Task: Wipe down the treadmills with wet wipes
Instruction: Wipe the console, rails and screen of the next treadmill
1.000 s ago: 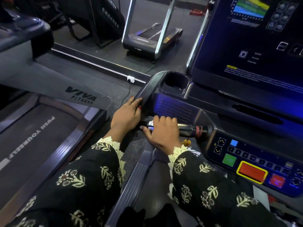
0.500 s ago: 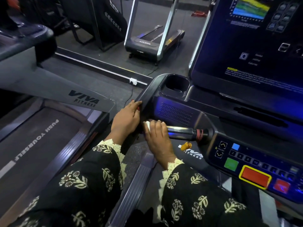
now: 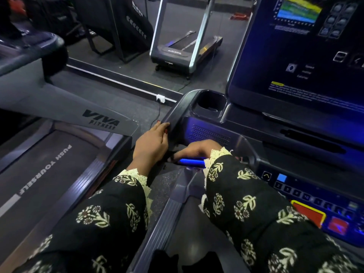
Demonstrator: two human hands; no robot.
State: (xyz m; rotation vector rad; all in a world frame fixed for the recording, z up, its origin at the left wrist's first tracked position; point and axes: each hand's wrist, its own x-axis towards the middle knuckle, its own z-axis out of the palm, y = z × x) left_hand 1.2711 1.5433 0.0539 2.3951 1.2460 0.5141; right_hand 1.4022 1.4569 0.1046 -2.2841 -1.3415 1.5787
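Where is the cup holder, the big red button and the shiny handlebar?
cup holder (image 3: 210, 104): head view, dark hollow inside.
red button (image 3: 309, 212): head view, red face.
handlebar (image 3: 192, 161): head view, blue-lit bar.

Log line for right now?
step: wiping handlebar | left hand: braced on console edge | right hand: over handlebar | wipe: not visible

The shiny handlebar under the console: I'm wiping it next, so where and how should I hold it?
Wrap the handlebar along its bare middle, coming from above, as the right hand does. It is a slim horizontal round bar fixed to the console, so fingers close around it. The left hand can brace on the side rail.
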